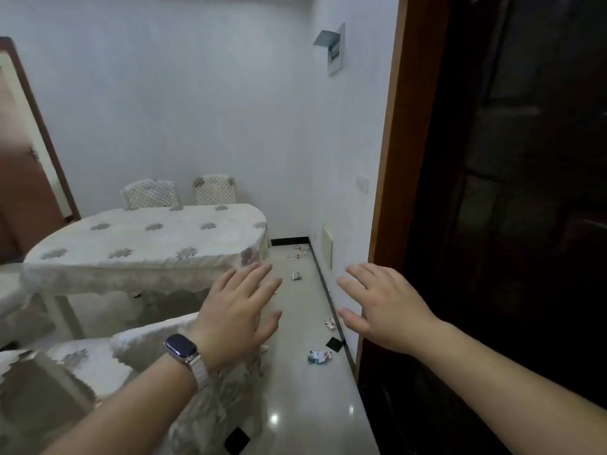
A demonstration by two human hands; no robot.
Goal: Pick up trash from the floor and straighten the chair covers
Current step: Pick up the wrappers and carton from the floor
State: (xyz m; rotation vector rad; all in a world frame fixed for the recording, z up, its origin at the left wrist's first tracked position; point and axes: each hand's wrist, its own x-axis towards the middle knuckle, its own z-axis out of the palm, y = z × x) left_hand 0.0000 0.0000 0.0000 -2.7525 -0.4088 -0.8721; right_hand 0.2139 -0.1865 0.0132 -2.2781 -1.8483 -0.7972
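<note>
Several scraps of trash lie on the glossy floor along the right wall: a crumpled white-and-green packet point(319, 356), a small red-and-white scrap point(330, 323), a folded piece point(297, 276) and more bits point(297, 254) farther off. My left hand point(238, 315), with a watch on its wrist, and my right hand point(382, 305) are both stretched out in the air with straight fingers, holding nothing. A chair with a lace cover point(141, 346) stands just below my left hand. Two more covered chairs point(151, 193) point(215, 189) stand behind the table.
An oval table with a flowered cloth point(144, 247) fills the left middle. A white wall with a dark skirting point(323, 284) runs along the right, ending at a brown door frame point(394, 159) and a dark doorway. Black floor tiles point(333, 343) point(237, 440) dot the floor strip.
</note>
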